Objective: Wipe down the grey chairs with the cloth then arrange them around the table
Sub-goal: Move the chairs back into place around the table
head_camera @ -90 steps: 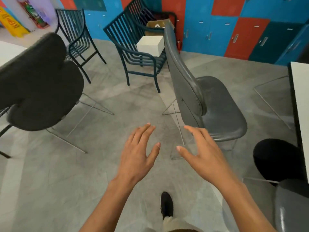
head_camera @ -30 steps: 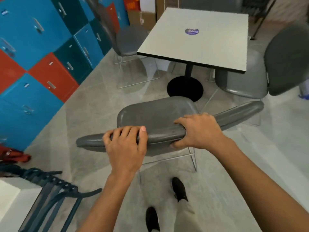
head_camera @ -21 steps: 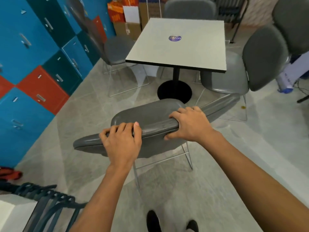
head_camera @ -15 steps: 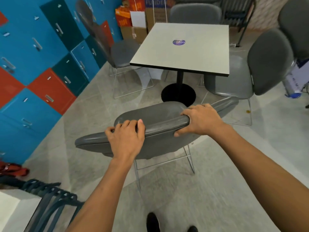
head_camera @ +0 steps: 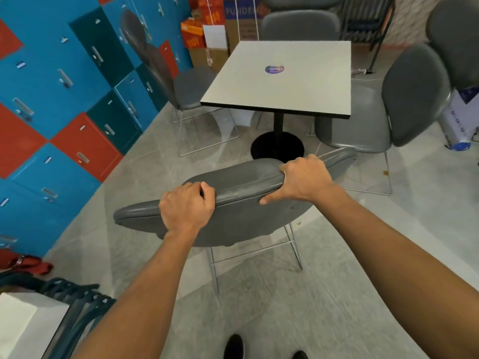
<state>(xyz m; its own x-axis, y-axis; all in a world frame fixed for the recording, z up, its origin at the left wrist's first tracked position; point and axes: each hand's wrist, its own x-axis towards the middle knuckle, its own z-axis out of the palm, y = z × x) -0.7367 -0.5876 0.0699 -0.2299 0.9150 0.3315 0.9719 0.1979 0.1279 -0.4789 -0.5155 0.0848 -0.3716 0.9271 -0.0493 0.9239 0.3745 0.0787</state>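
Blue, teal and red lockers (head_camera: 64,104) line the wall beside a grey tiled floor (head_camera: 259,307). Both hands grip the top edge of a grey chair (head_camera: 241,203) backrest: the left hand (head_camera: 186,209) curls over it with fingertips hidden, and the right hand (head_camera: 304,180) wraps it, thumb underneath. Its seat is mostly hidden behind the backrest. Just beyond stands the square table (head_camera: 285,79), with other grey chairs at its left (head_camera: 186,86), far (head_camera: 300,24) and right (head_camera: 388,107) sides. No cloth is visible.

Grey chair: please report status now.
Left hand and right hand grip grey chair backrest. Table ahead. Near side free.
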